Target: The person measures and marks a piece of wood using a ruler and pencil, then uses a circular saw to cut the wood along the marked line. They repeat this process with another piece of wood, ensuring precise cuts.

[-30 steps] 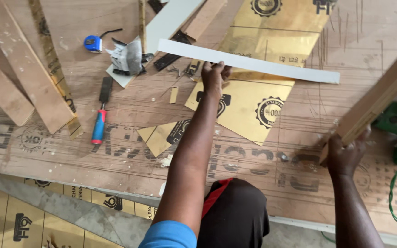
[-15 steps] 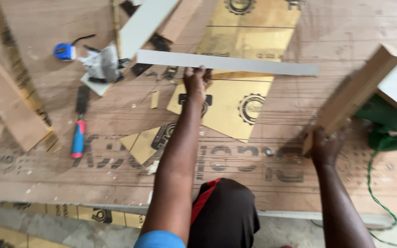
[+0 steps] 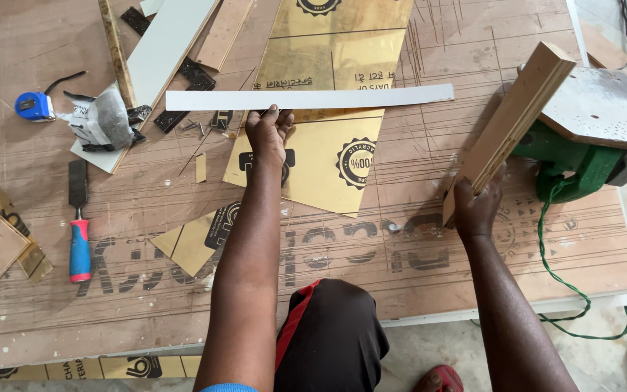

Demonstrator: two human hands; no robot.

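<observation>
Hands well apart on a scuffed wooden workbench [image 3: 415, 261]: the left hand [image 3: 268, 136] grips the near edge of a long white strip [image 3: 310, 99] lying crosswise over a gold acrylic sheet [image 3: 328, 156], while the right hand [image 3: 477, 207] clasps the lower end of a tilted plywood board [image 3: 509, 120] beside a green power saw [image 3: 582, 163].

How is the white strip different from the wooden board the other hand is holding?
The white strip is thin, pale and lies flat across the bench; the wooden board is thicker, tan and stands on edge. The left hand touches the white strip near its middle; the right hand holds the wooden board by its near end. Both are long and straight.
</observation>
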